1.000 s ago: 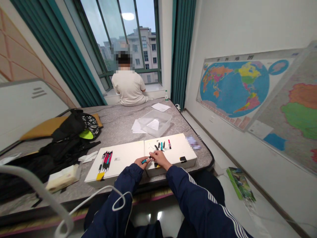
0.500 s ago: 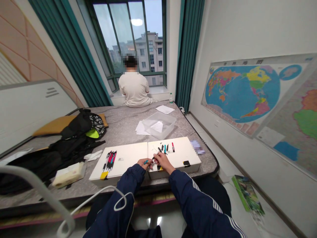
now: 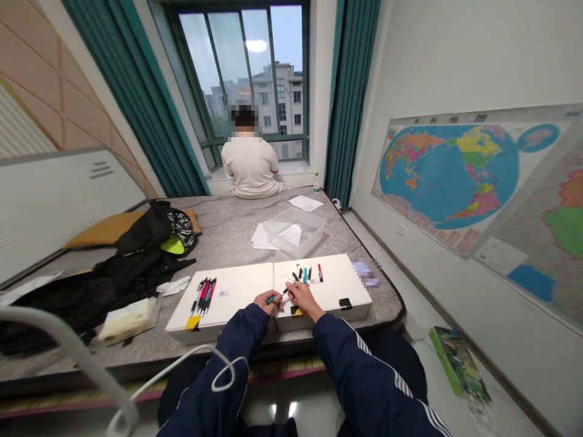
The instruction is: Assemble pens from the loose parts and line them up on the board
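My left hand (image 3: 266, 303) is closed around a teal pen barrel (image 3: 271, 300). Pinched in the fingers of my right hand (image 3: 302, 300) is a dark, slim pen part (image 3: 286, 291), its end pointing at the barrel; whether the two touch is too small to tell. Both hands are over the inner edge of the right white box (image 3: 337, 285). Just beyond my right hand lie loose pen parts: several black pieces (image 3: 300, 273), a teal barrel (image 3: 305, 275) and a red barrel (image 3: 320, 272). A row of whole pens (image 3: 206, 295) lies on the left white box (image 3: 246, 280).
Behind the boxes stands a clear plastic bin (image 3: 310, 240) with paper sheets (image 3: 264, 237) by it. Left are a tissue pack (image 3: 127, 320) and a black bag (image 3: 127, 273). A person (image 3: 249, 164) sits by the window, back turned. A white cable (image 3: 182, 353) crosses near my left sleeve.
My hands have drawn slightly apart, and more of the dark pen part shows between them. The whole view has shifted a little. The pens and loose parts lie as before.
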A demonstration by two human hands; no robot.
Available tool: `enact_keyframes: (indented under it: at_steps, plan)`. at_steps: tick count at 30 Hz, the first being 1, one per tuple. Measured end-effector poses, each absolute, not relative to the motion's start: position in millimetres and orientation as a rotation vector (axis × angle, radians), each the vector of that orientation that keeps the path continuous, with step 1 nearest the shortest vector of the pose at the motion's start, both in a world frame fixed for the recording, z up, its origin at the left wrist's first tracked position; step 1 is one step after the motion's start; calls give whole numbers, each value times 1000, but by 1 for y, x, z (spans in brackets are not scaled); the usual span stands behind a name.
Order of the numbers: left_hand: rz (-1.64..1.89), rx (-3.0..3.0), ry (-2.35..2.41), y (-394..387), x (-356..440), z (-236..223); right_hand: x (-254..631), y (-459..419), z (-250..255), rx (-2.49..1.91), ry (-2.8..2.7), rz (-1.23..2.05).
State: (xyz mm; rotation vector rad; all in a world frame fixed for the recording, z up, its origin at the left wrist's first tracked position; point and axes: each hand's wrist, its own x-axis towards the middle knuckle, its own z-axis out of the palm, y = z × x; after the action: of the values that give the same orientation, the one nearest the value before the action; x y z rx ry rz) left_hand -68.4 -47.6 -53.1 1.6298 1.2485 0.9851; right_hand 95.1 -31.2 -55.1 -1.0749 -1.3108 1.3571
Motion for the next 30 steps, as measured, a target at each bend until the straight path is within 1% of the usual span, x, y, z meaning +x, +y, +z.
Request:
enact_keyframes:
  at_steps: [4,11,21,23,27,30]
  plan:
    - [905,1645,1286,-45,-74,-50,95,-31,-54,-1097,-1322,1335]
    - [1021,1579,1272,-45,-67,-54,94,-29,-57,-1077,-1343,1335]
    - [941,1512,1270,-42,-69,-60,93,-30,-55,-1035,-1249,1457]
    - [958,1534,1270,-43,-69,-58,93,-31,-54,-1053,-1297,1406]
    - [966,1570,1236,-45,-69,-54,94,-31,-52,-1126,-1476,1204]
    - [909,1550,1251,-46,-70,-52,95,-31,-51,-1130,-1459,1210]
